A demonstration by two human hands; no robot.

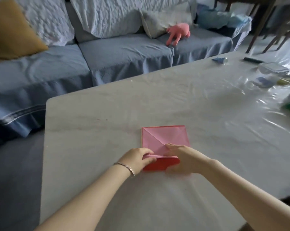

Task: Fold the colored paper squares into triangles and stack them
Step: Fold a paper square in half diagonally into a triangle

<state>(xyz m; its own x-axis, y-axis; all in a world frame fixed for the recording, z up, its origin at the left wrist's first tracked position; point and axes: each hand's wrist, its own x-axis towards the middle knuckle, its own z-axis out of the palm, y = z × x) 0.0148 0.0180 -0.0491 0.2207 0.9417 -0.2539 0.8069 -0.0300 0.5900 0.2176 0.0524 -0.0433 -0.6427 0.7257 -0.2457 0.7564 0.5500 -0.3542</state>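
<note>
- The pink paper square (166, 135) lay near the front middle of the counter (107, 114), on top of a red sheet (159, 164) whose edge showed at the near side and along the far side.
- A diagonal crease ran across the pink square from its far left corner towards the hands.
- The left grip (137, 157), a bare hand with a bracelet (126, 166) at the wrist, was closed in a pinch on the pink square's near edge, which was raised off the red sheet.
- The right grip (179, 157) held nothing; its fingers lay flat, pressing the pink square down by its near right part.
- The step looked like the start of a corner-to-corner fold.
- Risk: the pinch could catch the red sheet too, so two squares folded as one.
- Risk: if the right grip eased off, the square could slide on the sheet below and the corners miss, leaving a skewed triangle.
- Risk: a fold off the old crease would leave a second line and a stack that sat unevenly.
- Wrinkled clear film (241, 105) on the counter could also let the papers slip.
</note>
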